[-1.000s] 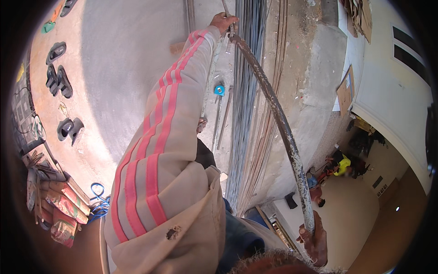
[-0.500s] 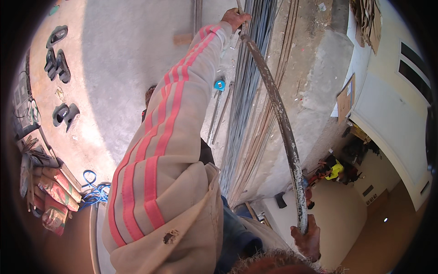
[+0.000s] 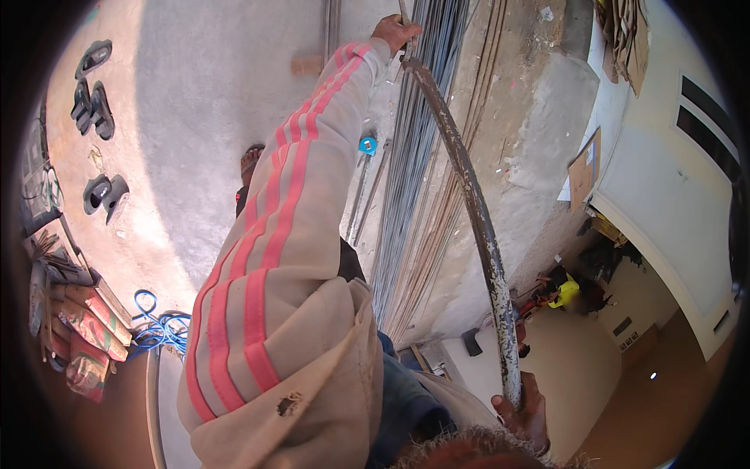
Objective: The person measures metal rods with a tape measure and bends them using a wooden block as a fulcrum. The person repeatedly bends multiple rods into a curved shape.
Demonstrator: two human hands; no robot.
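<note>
My left hand (image 3: 396, 33), at the end of the pink-striped sleeve, is closed round a thin metal rod (image 3: 403, 9) at the top. Just below it lies the far end of a long worn metal pipe (image 3: 471, 187) with flaking brown and white paint. My right hand (image 3: 525, 413), low on the right, wraps round the pipe's near end. Whether the rod and pipe touch or are joined cannot be made out. Beneath them lies a bundle of long grey steel bars (image 3: 418, 141), with brown rusty bars (image 3: 449, 195) alongside.
A blue tape measure (image 3: 367, 145) lies on the concrete floor left of the bars. Several dark sandals (image 3: 98, 109), a coiled blue hose (image 3: 160, 332) and stacked sacks (image 3: 86, 336) are at the left. A person in yellow (image 3: 568, 291) is farther off right, near cardboard (image 3: 584, 168).
The hands, pipe and floor things sit slightly farther left in view. A foot shows more beside my left sleeve. Both hands keep their grip.
</note>
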